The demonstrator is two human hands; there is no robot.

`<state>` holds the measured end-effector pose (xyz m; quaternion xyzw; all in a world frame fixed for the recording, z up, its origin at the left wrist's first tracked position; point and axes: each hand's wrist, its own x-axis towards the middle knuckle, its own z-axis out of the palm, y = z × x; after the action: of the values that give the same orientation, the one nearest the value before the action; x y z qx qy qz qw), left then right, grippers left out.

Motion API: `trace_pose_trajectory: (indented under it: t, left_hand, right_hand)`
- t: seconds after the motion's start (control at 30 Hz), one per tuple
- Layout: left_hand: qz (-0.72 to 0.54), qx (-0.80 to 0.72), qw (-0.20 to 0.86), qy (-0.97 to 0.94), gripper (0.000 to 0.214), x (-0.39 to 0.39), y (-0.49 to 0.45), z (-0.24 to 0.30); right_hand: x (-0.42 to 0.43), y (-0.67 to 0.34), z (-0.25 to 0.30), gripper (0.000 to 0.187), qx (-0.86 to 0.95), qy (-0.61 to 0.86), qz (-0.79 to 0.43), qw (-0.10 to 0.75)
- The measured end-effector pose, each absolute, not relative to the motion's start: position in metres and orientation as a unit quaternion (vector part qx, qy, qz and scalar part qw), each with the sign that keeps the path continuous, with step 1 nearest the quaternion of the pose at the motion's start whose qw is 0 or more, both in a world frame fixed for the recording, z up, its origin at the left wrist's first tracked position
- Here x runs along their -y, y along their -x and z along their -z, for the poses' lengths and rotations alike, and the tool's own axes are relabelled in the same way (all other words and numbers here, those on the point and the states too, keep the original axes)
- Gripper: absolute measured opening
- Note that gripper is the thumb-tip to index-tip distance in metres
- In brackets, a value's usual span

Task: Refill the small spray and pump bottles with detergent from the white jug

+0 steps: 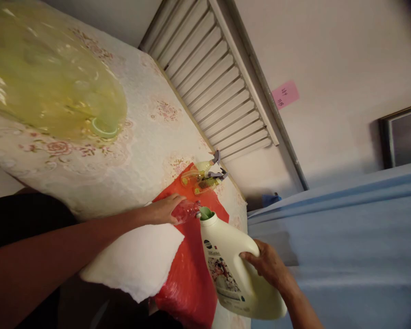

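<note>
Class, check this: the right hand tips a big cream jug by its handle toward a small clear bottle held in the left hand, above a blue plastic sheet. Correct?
Not quite. In the head view the plastic sheet is red, not blue. The rest holds: the right hand tips the cream jug toward the clear bottle in the left hand.

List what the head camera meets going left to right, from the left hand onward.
Left hand → small clear bottle → big detergent jug → right hand → blue sheet.

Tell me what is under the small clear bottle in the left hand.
A red plastic sheet lies under the small clear bottle, over a white cloth. The left hand covers the bottle's base, so what touches there is hidden.
</note>
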<state>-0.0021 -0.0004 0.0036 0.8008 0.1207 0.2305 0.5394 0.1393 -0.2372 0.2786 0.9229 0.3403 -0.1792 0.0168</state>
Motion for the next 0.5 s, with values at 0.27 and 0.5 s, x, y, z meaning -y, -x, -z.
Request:
trace_pose_trajectory:
  t: [0.27,0.5]
  left_hand:
    - [-0.237,-0.119,0.539,-0.799,0.074,0.0008,0.0019,-0.0036]
    - [-0.237,-0.119,0.537,-0.801,0.074,0.0009,0.0023,-0.0045]
  right_hand:
    - [0.2366,-0.1386,-0.2795,0.032,-0.338,-0.923,0.183,0.02]
    - [0.2369,-0.1392,-0.2796,0.031,-0.34,-0.924,0.172,0.035]
